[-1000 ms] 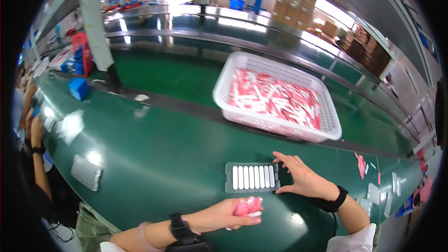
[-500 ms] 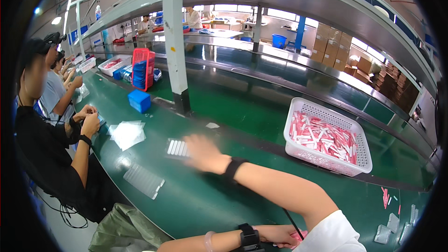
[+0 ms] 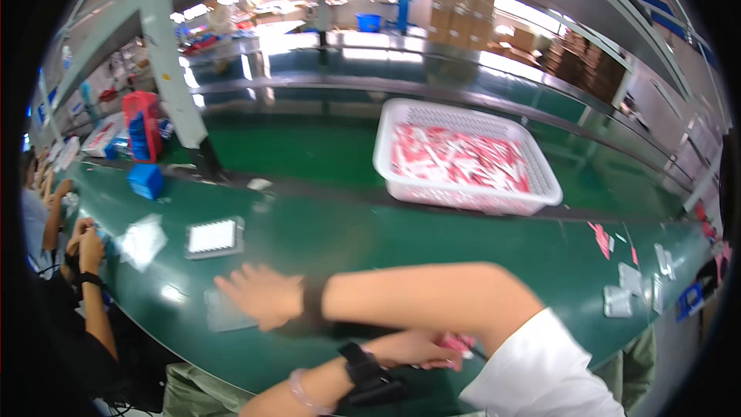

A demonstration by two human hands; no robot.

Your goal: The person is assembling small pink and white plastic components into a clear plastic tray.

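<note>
From the right, my right arm reaches across the table. My right hand [image 3: 264, 295] is spread open, palm down, over a clear plastic tray [image 3: 225, 315] that it partly covers; whether it touches the tray I cannot tell. Beyond it lies another clear tray [image 3: 214, 238] with a row of white strips in it. My left hand [image 3: 417, 349] is below my right forearm, closed around several small pink-and-white pieces [image 3: 457, 344]; their exact kind is too blurred to name.
A white basket [image 3: 468, 194] full of pink-and-white pieces stands beyond my arms. Clear sheets [image 3: 143, 241] and a blue box [image 3: 145, 181] are at left, near a co-worker's hands [image 3: 89, 247]. Pink strips [image 3: 600, 239] and small clear trays [image 3: 617, 301] lie at right.
My right hand has moved off the tray of white strips, back toward me to the other clear tray. My left hand keeps its pink-and-white pieces. The view has turned right.
</note>
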